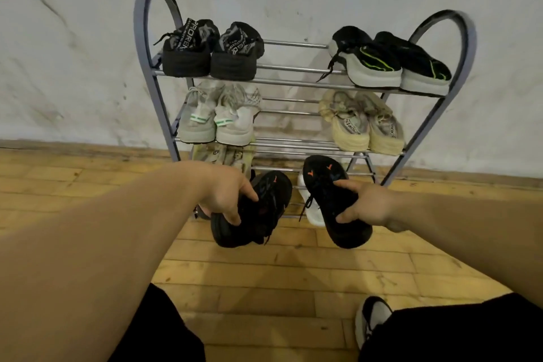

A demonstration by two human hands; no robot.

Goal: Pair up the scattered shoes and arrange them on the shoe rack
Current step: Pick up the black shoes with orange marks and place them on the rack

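Both hands are out in front of the shoe rack (458, 67), each wrapped around a black sneaker with orange marks. The left hand (226, 194) grips the left black sneaker (258, 211) near its heel, thumb and fingers closed over the upper; the shoe runs toe toward the rack's lowest tier, tipped slightly to the right. The right hand (367, 203) clamps the right black sneaker (332, 200) from the side, long axis angled heel-down toward the floor, toe up toward the rack. Behind that shoe, a white shoe (311, 209) peeks out at the rack's bottom. On the rack's top tier: a black pair (211, 50) at the left, a black pair with green stripes (390, 62) at the right, heels facing out. Middle tier: a grey-white pair (220, 114) left, a cream pair (364, 123) right. Below the grey-white pair, a pale pair (223, 156) sits partly hidden.
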